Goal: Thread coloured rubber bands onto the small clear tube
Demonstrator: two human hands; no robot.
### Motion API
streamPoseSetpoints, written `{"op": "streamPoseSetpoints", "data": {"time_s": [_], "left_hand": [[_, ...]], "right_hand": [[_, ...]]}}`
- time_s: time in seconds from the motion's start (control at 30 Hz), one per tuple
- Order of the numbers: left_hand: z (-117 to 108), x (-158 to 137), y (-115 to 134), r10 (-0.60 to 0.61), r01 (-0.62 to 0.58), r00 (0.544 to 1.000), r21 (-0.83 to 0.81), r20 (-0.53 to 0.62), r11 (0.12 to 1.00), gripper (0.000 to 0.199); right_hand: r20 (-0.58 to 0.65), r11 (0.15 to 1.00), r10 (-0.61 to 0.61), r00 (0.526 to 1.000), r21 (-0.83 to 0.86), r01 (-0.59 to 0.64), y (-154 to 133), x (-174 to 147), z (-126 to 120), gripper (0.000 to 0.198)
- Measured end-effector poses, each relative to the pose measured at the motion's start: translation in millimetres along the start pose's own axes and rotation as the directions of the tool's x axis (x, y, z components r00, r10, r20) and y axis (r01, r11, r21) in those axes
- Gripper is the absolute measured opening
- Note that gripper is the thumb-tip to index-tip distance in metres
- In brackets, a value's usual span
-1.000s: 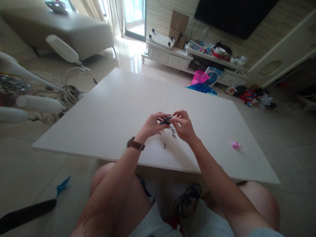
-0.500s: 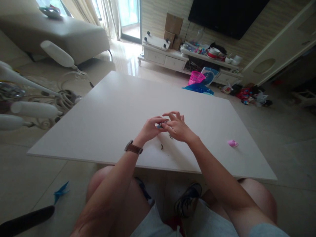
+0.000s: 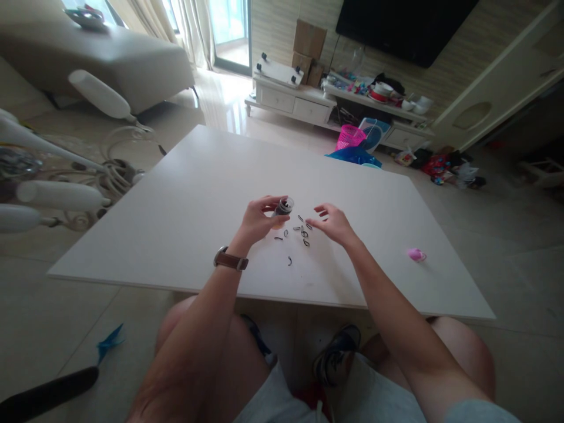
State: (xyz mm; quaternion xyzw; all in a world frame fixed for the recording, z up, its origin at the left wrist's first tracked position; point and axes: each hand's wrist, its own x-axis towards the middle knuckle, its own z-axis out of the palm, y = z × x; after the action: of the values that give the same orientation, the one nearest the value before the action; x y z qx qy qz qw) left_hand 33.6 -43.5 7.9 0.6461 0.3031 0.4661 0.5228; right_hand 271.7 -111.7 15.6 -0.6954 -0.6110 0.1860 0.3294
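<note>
My left hand [image 3: 258, 222] is closed around a small clear jar [image 3: 285, 205] with dark contents, tilted so that its round mouth faces me. No lid shows on that mouth. Several small dark bands [image 3: 305, 234], thin loops and curls, lie scattered on the white table [image 3: 185, 223] just right of the jar and below it. Over the right side of this scatter hovers my right hand [image 3: 333, 226], fingers apart, its fingertips close to one band. I cannot tell whether they touch it.
A small pink object [image 3: 416, 255] lies toward the table's right side. White lamp-like parts [image 3: 61, 195] crowd the floor at left. Beyond the far edge stand a pink basket [image 3: 350, 137] and a low white cabinet [image 3: 291, 103].
My hands have moved apart, the right one going right and opening. The jar in my left hand now shows clearly, and more dark bands are visible on the table.
</note>
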Motion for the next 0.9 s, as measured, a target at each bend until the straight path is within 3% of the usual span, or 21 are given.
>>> {"op": "streamPoseSetpoints", "data": {"time_s": [0.07,0.13,0.3,0.4,0.57,0.73,0.8,0.9], "left_hand": [[-2.8,0.9,0.2,-0.002,0.002,1.000,-0.002,-0.014,1.000,0.050],[-4.3,1.6,0.3,0.004,-0.004,1.000,-0.007,-0.017,1.000,0.050],[-3.9,1.8,-1.0,0.012,-0.012,1.000,-0.008,-0.014,1.000,0.050],[-3.3,1.4,-1.0,0.010,-0.010,1.000,0.003,-0.007,1.000,0.050],[-4.6,-1.3,2.7,0.041,-0.042,0.999,0.150,0.011,0.988,0.048],[-2.6,-4.9,-0.6,0.081,-0.127,0.990,0.463,0.118,0.877,0.044],[0.7,-5.6,-4.5,0.099,-0.179,0.980,0.544,0.174,0.820,0.043],[6.5,-6.2,-8.9,0.111,-0.235,0.965,0.597,0.238,0.767,0.044]], "right_hand": [[0.103,0.997,-0.016,0.995,-0.077,0.024,21.9,-8.9,9.4,0.069],[0.134,0.992,-0.071,0.988,-0.093,0.084,35.8,-20.5,19.9,0.077],[0.054,0.991,-0.128,0.990,0.045,0.126,40.7,-37.2,42.0,0.028],[0.004,0.990,-0.136,0.991,0.049,0.135,38.1,-36.5,48.7,0.014],[-0.019,0.989,-0.125,0.992,0.071,0.126,36.2,-33.5,49.5,0.010],[-0.161,0.915,0.064,0.985,0.403,0.006,22.5,-30.9,39.3,0.022],[-0.183,0.889,0.047,0.982,0.457,0.043,10.9,-29.4,32.4,0.026],[-0.204,0.908,-0.050,0.978,0.399,0.130,-9.5,-27.2,22.1,0.022]]}}
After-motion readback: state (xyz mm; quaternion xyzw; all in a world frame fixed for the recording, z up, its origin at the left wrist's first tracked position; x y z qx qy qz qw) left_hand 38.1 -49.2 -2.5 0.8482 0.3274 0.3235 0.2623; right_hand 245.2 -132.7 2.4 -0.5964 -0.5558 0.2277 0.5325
